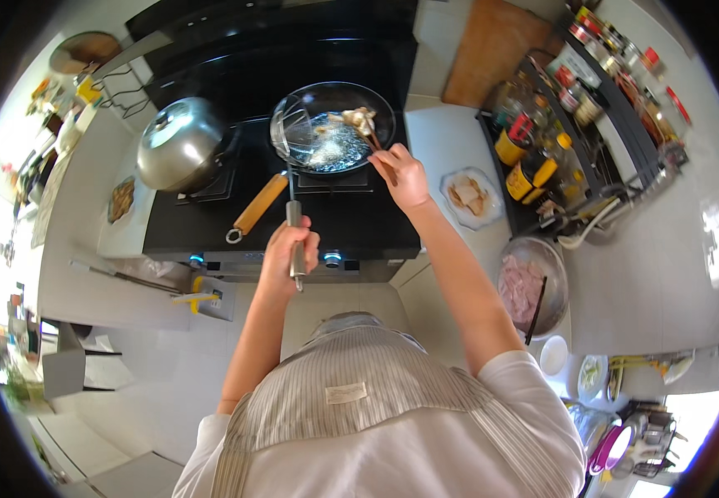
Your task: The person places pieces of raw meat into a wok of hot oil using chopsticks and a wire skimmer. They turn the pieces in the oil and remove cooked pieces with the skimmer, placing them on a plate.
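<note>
A dark wok (379, 103) with a wooden handle (262, 202) stands on the black stove, bubbling oil (338, 149) inside. My left hand (289, 252) grips the metal handle of a wire skimmer (297, 127), its mesh over the wok's left side. In my right hand (402, 176) are wooden chopsticks (373, 140), pinching a browned piece of food (359, 118) above the oil. Right of the stove, a pale plate (489, 218) holds several light pieces of food (468, 196). Further right, raw pink meat (521, 286) lies in a metal bowl (559, 292) with dark chopsticks (537, 311).
A domed metal lid (179, 149) covers a pan on the left burner. Browned food (121, 199) lies on the left counter. A dark rack (621, 134) with bottles and jars stands at the right, near a leaning wooden board (490, 53). A white bowl (554, 355) sits below the meat bowl.
</note>
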`<action>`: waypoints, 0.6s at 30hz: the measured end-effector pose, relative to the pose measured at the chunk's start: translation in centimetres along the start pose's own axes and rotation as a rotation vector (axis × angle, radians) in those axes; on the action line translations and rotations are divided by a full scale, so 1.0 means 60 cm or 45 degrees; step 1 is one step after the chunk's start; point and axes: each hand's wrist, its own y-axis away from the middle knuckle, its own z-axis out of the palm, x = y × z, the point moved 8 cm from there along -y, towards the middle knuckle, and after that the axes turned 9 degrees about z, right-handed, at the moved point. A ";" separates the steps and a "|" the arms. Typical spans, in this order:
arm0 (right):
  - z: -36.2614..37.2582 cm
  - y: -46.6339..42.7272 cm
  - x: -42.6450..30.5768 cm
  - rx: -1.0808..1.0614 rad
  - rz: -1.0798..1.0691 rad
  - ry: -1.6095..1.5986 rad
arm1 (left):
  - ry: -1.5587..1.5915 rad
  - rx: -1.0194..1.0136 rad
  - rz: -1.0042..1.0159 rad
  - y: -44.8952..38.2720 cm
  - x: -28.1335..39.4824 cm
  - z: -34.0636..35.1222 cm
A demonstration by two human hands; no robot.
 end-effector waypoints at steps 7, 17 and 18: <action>-0.048 0.006 0.080 0.292 0.438 -0.464 | 0.013 -0.005 -0.094 -0.010 -0.004 0.013; -0.070 0.032 0.173 0.483 0.993 -0.758 | 0.260 -0.220 -0.245 -0.035 -0.029 0.052; -0.072 0.030 0.174 0.478 1.015 -0.754 | 0.299 -0.231 -0.269 -0.040 -0.033 0.052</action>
